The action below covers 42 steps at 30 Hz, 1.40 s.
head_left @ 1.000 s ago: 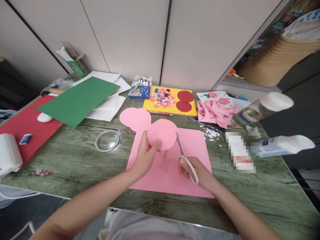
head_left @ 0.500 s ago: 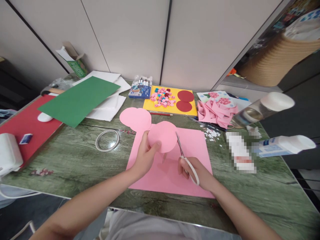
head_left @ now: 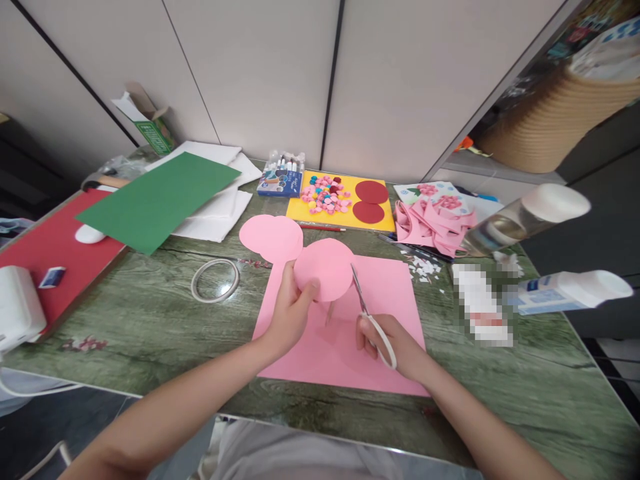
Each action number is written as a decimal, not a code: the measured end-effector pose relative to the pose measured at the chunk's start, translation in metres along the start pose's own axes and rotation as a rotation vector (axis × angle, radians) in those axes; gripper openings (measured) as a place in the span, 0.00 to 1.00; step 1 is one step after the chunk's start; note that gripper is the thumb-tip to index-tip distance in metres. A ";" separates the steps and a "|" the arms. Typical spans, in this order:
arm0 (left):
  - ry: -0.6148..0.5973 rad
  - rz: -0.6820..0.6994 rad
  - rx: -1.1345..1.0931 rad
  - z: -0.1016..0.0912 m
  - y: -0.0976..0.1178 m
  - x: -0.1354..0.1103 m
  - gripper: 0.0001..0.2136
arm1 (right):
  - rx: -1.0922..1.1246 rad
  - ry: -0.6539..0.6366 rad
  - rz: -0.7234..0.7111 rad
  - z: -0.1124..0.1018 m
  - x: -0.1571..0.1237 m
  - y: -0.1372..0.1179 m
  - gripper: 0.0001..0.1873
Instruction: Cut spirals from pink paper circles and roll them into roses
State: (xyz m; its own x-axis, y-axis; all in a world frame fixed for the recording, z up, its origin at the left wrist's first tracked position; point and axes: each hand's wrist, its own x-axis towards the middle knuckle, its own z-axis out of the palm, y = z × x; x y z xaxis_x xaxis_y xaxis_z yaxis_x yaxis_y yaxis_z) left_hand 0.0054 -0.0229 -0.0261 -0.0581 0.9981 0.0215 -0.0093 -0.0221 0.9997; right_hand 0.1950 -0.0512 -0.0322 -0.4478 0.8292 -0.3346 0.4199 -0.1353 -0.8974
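My left hand (head_left: pixel 290 310) pinches a pink paper circle (head_left: pixel 327 267) and holds it up above a large pink sheet (head_left: pixel 390 300) lying on the table. My right hand (head_left: pixel 395 347) grips white-handled scissors (head_left: pixel 367 313), whose blades touch the circle's right edge. A narrow pink strip hangs from the circle's lower edge. A second pink circle (head_left: pixel 270 237) lies flat just beyond, to the left.
A tape ring (head_left: pixel 215 280) lies left of the pink sheet. Green paper (head_left: pixel 157 200) and white sheets sit at the back left, on a red mat (head_left: pixel 55 250). A yellow board (head_left: pixel 340 200) with small pieces, pink scraps (head_left: pixel 433 223) and glue bottles (head_left: pixel 570 290) stand at the right.
The circle and scissors shift only slightly; the hands stay almost in place.
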 end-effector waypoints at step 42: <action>-0.041 0.005 -0.002 -0.002 0.001 -0.001 0.12 | 0.026 -0.010 0.004 0.001 0.000 0.001 0.29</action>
State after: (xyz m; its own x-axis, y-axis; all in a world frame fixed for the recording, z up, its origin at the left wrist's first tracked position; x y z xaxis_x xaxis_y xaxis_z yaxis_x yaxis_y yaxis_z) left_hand 0.0038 -0.0237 -0.0254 -0.0175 0.9995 0.0267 -0.0110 -0.0269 0.9996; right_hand 0.1944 -0.0517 -0.0332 -0.4538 0.8232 -0.3412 0.4013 -0.1531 -0.9030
